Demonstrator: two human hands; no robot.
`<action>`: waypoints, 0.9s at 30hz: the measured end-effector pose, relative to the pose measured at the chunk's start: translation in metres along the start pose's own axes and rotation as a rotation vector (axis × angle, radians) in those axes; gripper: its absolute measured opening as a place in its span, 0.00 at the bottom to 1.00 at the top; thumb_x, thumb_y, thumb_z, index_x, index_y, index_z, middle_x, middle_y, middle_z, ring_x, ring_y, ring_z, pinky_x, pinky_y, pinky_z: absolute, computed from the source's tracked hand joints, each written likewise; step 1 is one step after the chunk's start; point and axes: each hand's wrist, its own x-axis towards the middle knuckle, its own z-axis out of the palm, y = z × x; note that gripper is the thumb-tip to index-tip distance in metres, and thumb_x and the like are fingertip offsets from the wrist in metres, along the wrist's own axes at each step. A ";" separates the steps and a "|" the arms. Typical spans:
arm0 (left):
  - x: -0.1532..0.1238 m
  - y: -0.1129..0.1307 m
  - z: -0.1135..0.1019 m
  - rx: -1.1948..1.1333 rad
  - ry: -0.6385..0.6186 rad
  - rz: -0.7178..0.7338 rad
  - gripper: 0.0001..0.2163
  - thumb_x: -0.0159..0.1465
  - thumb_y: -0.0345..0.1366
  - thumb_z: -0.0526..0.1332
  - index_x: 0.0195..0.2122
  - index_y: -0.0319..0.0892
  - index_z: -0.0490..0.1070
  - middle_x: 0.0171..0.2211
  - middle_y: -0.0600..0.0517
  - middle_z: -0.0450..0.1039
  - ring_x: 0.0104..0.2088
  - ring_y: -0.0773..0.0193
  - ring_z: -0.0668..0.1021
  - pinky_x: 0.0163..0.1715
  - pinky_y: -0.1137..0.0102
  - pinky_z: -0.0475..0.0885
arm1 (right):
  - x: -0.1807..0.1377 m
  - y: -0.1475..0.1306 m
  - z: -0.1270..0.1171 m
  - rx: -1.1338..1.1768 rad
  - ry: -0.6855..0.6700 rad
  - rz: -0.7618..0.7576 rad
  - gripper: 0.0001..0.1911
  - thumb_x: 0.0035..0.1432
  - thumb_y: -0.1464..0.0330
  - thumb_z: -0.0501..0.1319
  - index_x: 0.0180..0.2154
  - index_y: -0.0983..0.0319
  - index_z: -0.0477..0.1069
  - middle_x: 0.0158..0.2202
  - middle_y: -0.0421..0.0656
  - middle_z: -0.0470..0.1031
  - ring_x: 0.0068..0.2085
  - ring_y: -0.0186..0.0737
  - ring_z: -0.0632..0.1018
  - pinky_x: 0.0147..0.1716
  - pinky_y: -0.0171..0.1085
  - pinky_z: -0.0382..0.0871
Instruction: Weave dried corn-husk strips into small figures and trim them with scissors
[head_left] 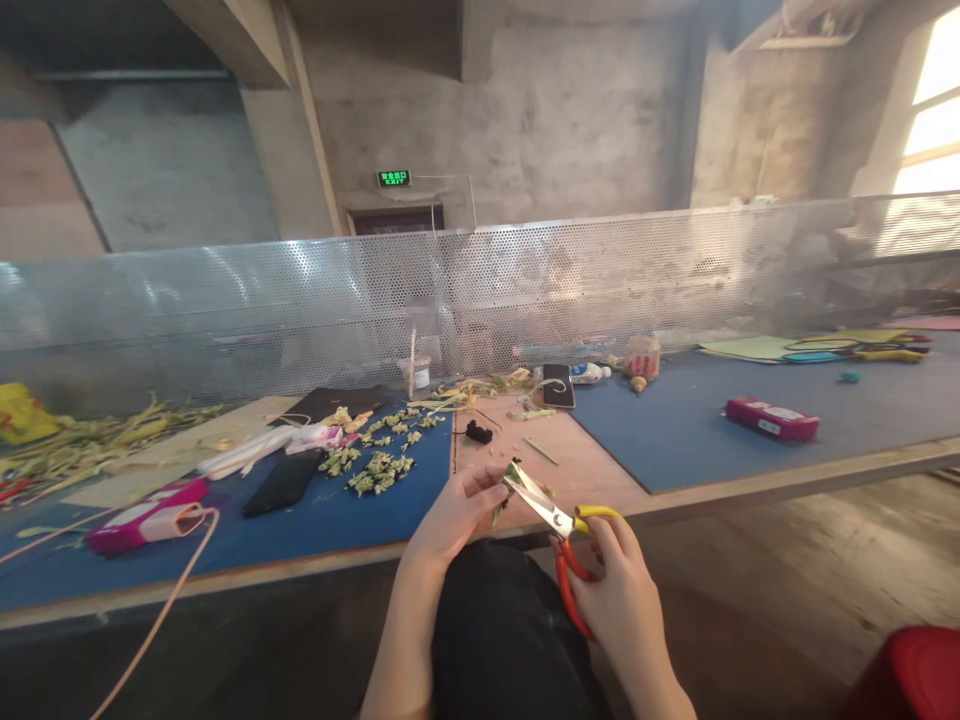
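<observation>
My left hand is closed, its fingertips pinching a small green piece that looks like a plant or braided strip. Part of the piece is hidden by the fingers and blades. In my right hand are scissors with one red and one yellow handle. Their blades are slightly parted, and the tips meet the green piece by my left fingertips. Both hands are held above my dark-clothed lap, at the table's front edge. Beyond them, a black clump and a thin green stem lie on the bare wooden strip.
Green clusters lie on the left blue mat, near a black phone and a magenta box. Another phone is behind my hands. A magenta pack sits right. A perforated metal screen runs along the back.
</observation>
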 end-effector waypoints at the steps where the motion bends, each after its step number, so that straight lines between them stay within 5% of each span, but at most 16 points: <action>1: 0.000 -0.001 -0.001 -0.005 0.011 -0.009 0.12 0.45 0.35 0.68 0.32 0.39 0.74 0.31 0.50 0.73 0.30 0.69 0.72 0.32 0.74 0.63 | 0.000 0.001 0.000 0.003 0.004 0.000 0.15 0.47 0.63 0.58 0.39 0.58 0.65 0.42 0.46 0.68 0.38 0.42 0.72 0.27 0.35 0.68; 27: -0.001 0.001 -0.002 0.092 -0.039 0.007 0.09 0.48 0.34 0.67 0.30 0.38 0.74 0.27 0.53 0.69 0.27 0.72 0.67 0.29 0.76 0.59 | -0.002 0.015 0.006 0.031 0.027 -0.077 0.13 0.48 0.66 0.58 0.39 0.58 0.65 0.40 0.46 0.68 0.38 0.42 0.72 0.33 0.38 0.69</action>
